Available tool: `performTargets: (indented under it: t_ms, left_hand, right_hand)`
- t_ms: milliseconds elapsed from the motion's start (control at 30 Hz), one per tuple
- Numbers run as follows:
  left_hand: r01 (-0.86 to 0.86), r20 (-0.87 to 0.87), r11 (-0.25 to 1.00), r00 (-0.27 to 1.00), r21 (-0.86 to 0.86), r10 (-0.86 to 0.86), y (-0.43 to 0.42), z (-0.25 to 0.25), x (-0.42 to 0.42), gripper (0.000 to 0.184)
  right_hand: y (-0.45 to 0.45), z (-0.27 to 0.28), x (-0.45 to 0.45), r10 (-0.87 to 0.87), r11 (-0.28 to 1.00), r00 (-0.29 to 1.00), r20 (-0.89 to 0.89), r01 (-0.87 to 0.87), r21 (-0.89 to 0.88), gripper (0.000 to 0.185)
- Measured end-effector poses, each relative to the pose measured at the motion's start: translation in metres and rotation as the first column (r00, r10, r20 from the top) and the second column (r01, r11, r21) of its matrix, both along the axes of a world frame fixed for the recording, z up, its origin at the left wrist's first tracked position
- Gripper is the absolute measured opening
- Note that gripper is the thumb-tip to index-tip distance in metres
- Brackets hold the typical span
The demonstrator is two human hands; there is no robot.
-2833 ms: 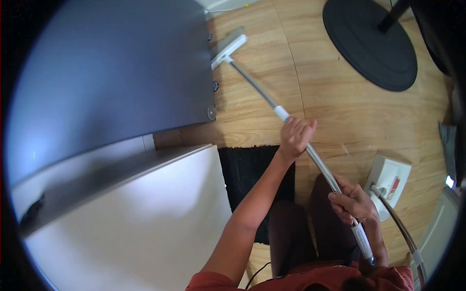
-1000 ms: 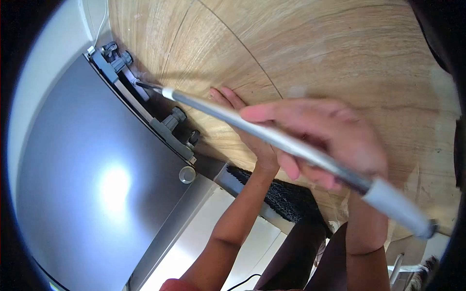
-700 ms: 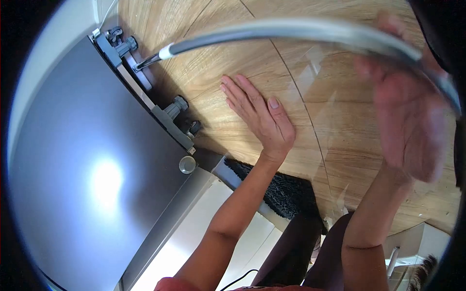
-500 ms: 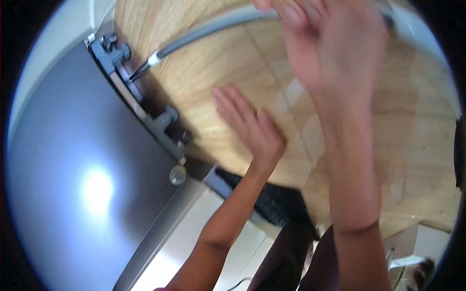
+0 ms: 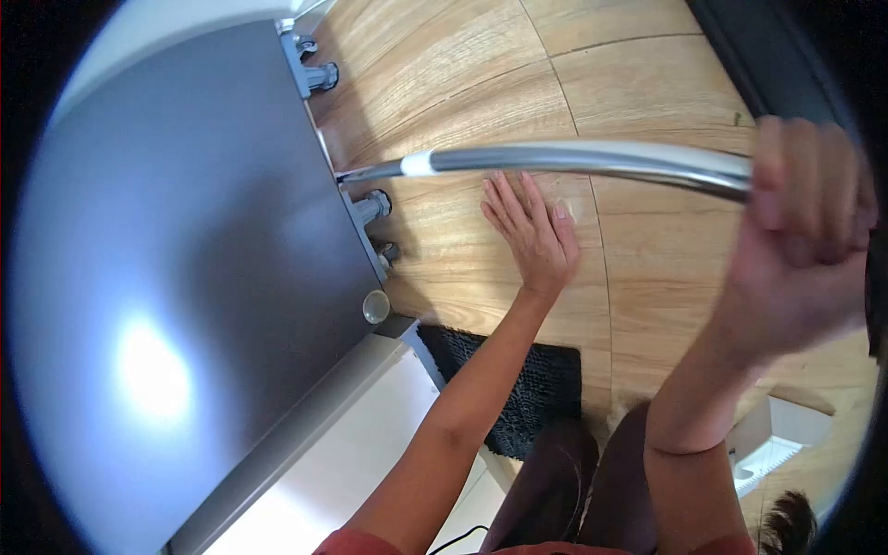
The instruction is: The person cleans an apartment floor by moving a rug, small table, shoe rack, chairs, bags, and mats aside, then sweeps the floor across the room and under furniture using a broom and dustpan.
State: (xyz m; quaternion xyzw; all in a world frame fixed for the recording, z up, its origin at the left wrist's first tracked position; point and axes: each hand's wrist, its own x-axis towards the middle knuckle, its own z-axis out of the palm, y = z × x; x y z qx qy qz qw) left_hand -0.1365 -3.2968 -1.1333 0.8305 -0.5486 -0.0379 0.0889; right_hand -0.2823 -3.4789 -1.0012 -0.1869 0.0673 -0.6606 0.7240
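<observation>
My right hand (image 5: 805,203) is wrapped round the near end of a shiny metal pole (image 5: 592,159), its edges slightly blurred. The pole runs left, just over the wood-look floor (image 5: 647,277), with a white band near its thin dark end. That end reaches the lower edge of a large grey appliance or cabinet (image 5: 203,166), and its tip is hidden there. My left hand (image 5: 532,227) rests palm down on the floor just below the pole, fingers spread and holding nothing.
Grey feet (image 5: 372,206) and small wheels stand under the grey unit's edge. A round disc (image 5: 376,306) sits at its corner. A black textured mat (image 5: 546,388) lies by my knees. To the lower right is a white box (image 5: 777,430); a black object (image 5: 777,60) stands upper right.
My right hand has moved right and down in the view with the pole, which now lies more level across it. The view has turned. My left hand stays down on the floor.
</observation>
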Motion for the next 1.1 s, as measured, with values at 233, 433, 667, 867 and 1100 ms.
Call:
performTargets:
  t_ms: [233,433,667,867,1100]
  left_hand:
    - [-0.001,-0.03,0.971,1.0,-0.241,-0.006,0.006,0.014,-0.003,0.046]
    - [-0.565,-0.087,0.761,0.817,-0.318,0.57,0.04,0.001,0.091,0.041]
    - [-0.484,0.403,0.511,0.875,0.71,0.269,0.054,-0.039,0.255,0.041]
    - [-0.951,-0.172,0.285,0.302,-0.118,0.938,0.063,-0.049,0.264,0.035]
    - [-0.601,0.25,0.591,0.783,0.538,0.57,0.046,-0.005,0.207,0.039]
  right_hand:
    - [0.001,0.107,-0.092,-0.218,0.968,0.891,-0.397,0.144,-0.207,0.043]
    - [0.042,0.121,-0.167,-0.031,0.95,0.949,-0.314,-0.069,-0.304,0.036]
    - [0.073,0.118,-0.117,-0.753,0.631,0.657,0.038,0.703,0.327,0.044]
    - [0.08,0.061,-0.112,-0.383,0.911,0.896,-0.223,0.406,0.066,0.051]
    - [0.044,0.09,-0.096,-0.035,0.941,0.958,-0.286,-0.065,-0.332,0.046]
